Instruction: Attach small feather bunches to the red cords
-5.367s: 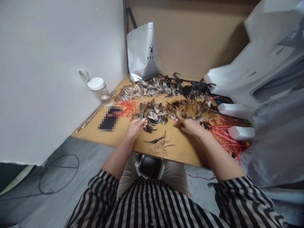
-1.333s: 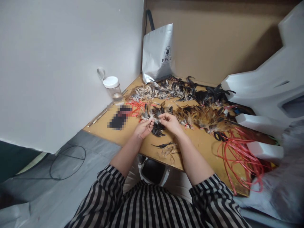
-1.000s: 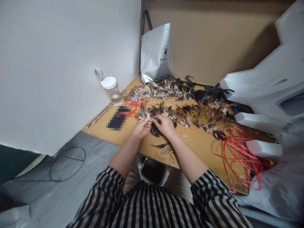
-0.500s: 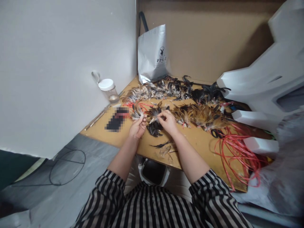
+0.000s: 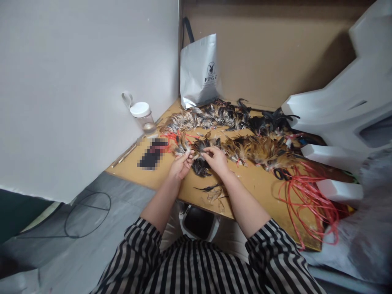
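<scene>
My left hand (image 5: 183,164) is closed around the base of a small bunch of brown, black and white feathers (image 5: 182,143), which fan up and to the left from its fingertips. Just to the right, my right hand (image 5: 217,160) has thumb and forefinger pinched together. Whatever lies in that pinch is too small to make out. Dark feathers (image 5: 201,168) lie on the table below and between the two hands. More brown and black feathers (image 5: 260,150) stretch in a row to the right of my right hand.
A second row of feathers (image 5: 211,116) lies farther back, before a silver bag (image 5: 198,77). A white-lidded jar (image 5: 143,118) and a blurred-out dark object (image 5: 152,154) are at left. Red plastic strips (image 5: 309,200) and black-handled scissors (image 5: 281,174) lie at right, near white foam pieces (image 5: 339,191).
My left hand has moved slightly right with the feather bunch, and the gap between my hands has narrowed. The whole view has shifted a little.
</scene>
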A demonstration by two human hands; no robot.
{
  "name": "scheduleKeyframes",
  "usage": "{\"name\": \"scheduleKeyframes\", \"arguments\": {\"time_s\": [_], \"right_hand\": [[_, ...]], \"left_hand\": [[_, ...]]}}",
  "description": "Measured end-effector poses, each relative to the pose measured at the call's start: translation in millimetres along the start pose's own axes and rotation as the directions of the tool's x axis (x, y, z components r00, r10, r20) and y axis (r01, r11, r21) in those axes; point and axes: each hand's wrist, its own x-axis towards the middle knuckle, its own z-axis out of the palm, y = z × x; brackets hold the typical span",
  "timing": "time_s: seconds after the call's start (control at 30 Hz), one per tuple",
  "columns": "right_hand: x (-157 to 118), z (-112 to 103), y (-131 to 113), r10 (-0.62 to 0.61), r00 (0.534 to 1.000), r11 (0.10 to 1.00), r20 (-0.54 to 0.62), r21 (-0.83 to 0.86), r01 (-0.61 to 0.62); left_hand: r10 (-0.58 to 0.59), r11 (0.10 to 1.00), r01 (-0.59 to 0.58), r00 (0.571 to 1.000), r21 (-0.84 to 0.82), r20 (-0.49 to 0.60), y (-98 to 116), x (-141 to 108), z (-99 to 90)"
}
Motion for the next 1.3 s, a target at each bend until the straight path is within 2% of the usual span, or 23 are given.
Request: {"name": "scheduleKeyframes", "arguments": {"time_s": [0.13, 0.2, 0.33, 0.47, 0.67, 0.93, 1.07, 1.2, 1.3], "right_hand": [[-0.2, 7.5, -1.6, 0.004, 1.000, 1.000, 0.010, -0.022, -0.004], [0.5, 7.6, -2.8, 0.012, 1.000, 1.000, -0.010, 0.022, -0.011], [4.2, -1.0, -3.4, 0.050, 0.996, 0.969, -0.077, 0.244, -0.030], [7.4, -10.0, -3.4, 0.163, 0.982, 0.901, -0.092, 0.420, -0.110], [5.1, -13.0, -11.5, 0.161, 0.983, 0.895, -0.084, 0.432, -0.109], [3.0, -9.2, -14.0, 0.188, 0.982, 0.839, 0.002, 0.520, -0.162], [2.5, -11.2, -18.0, 0.155, 0.988, 0.839, -0.014, 0.529, -0.124], [2.6, -15.6, -22.7, 0.170, 0.984, 0.819, -0.049, 0.563, -0.114], [1.8, -14.6, -23.3, 0.159, 0.985, 0.807, 0.061, 0.567, -0.165]], "left_hand": [[0.007, 0.999, -0.006, 1.000, 0.045, -0.009, -1.0, 0.6, 0.3], [0.024, 0.998, -0.024, 1.000, 0.064, 0.000, -1.2, 0.5, 0.5], [0.064, 0.992, -0.067, 0.997, 0.102, 0.033, -1.7, -1.0, 2.6], [0.081, 0.979, -0.090, 0.995, 0.182, 0.057, -4.9, -1.7, 3.3], [0.059, 0.966, -0.071, 0.997, 0.247, 0.054, -9.3, -1.8, 1.9], [-0.007, 0.949, -0.005, 0.999, 0.315, 0.036, -9.7, -5.2, 6.0], [-0.016, 0.959, 0.011, 1.000, 0.285, 0.016, -9.8, -3.3, 3.6], [-0.032, 0.986, 0.034, 0.999, 0.164, -0.012, -6.6, -1.9, 1.6], [-0.089, 0.989, 0.085, 0.996, 0.122, 0.027, -4.6, -2.5, 0.4]]}}
